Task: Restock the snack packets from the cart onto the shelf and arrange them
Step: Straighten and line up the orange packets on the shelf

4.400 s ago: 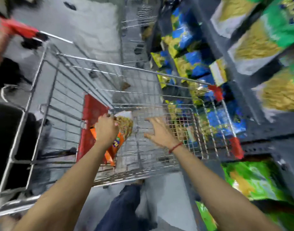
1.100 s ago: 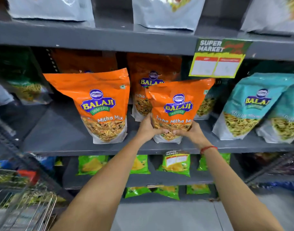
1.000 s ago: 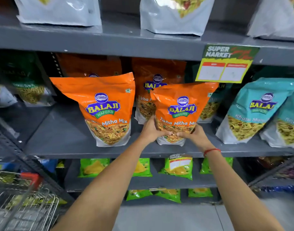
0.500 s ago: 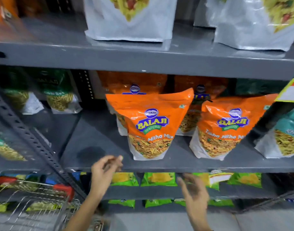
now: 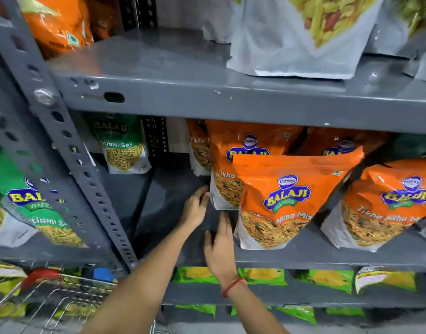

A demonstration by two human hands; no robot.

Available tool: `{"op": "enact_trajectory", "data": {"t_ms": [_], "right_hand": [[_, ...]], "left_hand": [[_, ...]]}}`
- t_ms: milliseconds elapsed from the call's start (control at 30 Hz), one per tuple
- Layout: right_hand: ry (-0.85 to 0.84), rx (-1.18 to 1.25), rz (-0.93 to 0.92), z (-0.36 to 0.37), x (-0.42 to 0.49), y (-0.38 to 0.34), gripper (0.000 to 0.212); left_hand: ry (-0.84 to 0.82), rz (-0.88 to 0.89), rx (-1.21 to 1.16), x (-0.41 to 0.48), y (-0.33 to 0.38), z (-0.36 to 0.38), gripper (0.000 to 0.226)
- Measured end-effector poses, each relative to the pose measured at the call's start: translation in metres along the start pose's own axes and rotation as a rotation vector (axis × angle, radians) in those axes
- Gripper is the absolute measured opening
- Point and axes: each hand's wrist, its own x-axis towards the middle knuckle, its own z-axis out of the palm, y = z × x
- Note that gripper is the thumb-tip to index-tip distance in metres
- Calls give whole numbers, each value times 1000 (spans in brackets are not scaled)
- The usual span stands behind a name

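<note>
Several orange Balaji snack packets stand on the grey middle shelf (image 5: 315, 257). The front orange packet (image 5: 286, 201) stands upright near the shelf edge, with a rear orange packet (image 5: 225, 189) partly hidden behind it. My left hand (image 5: 195, 209) lies on the shelf, its fingertips touching the rear packet's lower left corner. My right hand (image 5: 220, 249) rests flat and open on the shelf edge, just left of the front packet's base, holding nothing. Another orange packet (image 5: 385, 208) stands at the right. A corner of the wire cart (image 5: 62, 297) shows at the bottom left.
A grey perforated shelf post (image 5: 72, 160) slants down the left side. Green Ratlami Sev packets (image 5: 125, 145) stand left of it and behind. White packets (image 5: 291, 37) sit on the shelf above, and small green packets (image 5: 262, 277) line the shelf below.
Both hands have risen from below the shelf edge onto the middle shelf, left of the orange packets. The view has moved closer and to the left.
</note>
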Motion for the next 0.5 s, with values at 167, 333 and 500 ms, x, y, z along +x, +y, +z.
{"op": "enact_trajectory", "data": {"t_ms": [167,333,500], "right_hand": [[34,-31,59,7,13,2,63],[66,-32,46,10,10,-1,63],[60,-21,58,13,15,0,64]], "left_hand": [[47,15,-49,10,3,2,18],[136,19,15,7,-5,-2,17],[275,-42,44,6,-14,-12,20]]}}
